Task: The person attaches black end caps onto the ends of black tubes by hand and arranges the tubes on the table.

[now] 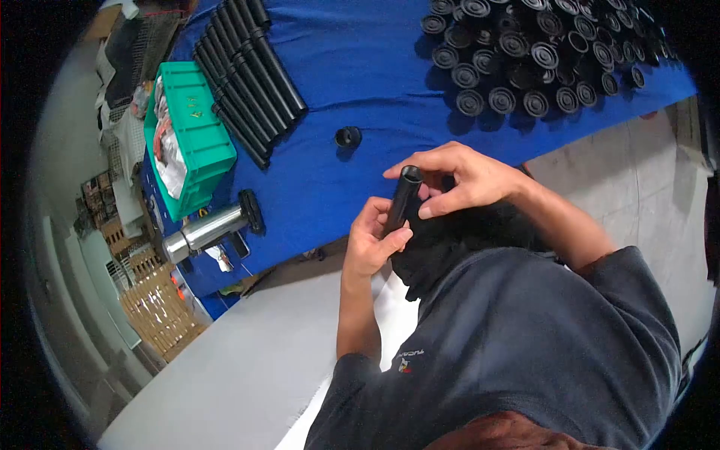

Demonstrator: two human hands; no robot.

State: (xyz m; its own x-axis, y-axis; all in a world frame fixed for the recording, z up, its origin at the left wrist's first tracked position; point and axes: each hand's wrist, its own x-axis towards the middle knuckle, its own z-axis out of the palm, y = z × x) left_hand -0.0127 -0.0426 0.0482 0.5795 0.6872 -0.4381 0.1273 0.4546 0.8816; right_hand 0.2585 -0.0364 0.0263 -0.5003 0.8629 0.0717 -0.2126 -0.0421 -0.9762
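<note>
Blue cloth (322,195) over a work table, filling most of the upper half of the frame, with pale floor (637,172) at the right edge and slatted wood (161,307) at lower left. At centre, holding a black tube (402,201) in the left hand (373,244): fingers and thumb closed around its lower part, the tube tilted, open end uppermost and leaning slightly right. Close by, just right of that open end, right hand (469,180) partly open, with fingers bent, index finger reaching past the tube's top and thumb well apart below. Something dark between those fingers; cannot tell whether gripped or only background, nor whether touching the tube.

Near the middle of the frame, above and left of the hands, a small black ring-shaped part (348,137) alone on the cloth. At upper left, a row of black tubes (279,71) lying side by side on a slant. Just left of these, a green crate (214,146) with pale, crumpled material inside. Below the crate, a silvery cylinder (210,229) with a black end, lying on its side. Across the upper right, many black round parts (512,43) in loose rows, ringed faces showing. At lower right, a dark grey shirt (525,337), worn by the person at work.
</note>
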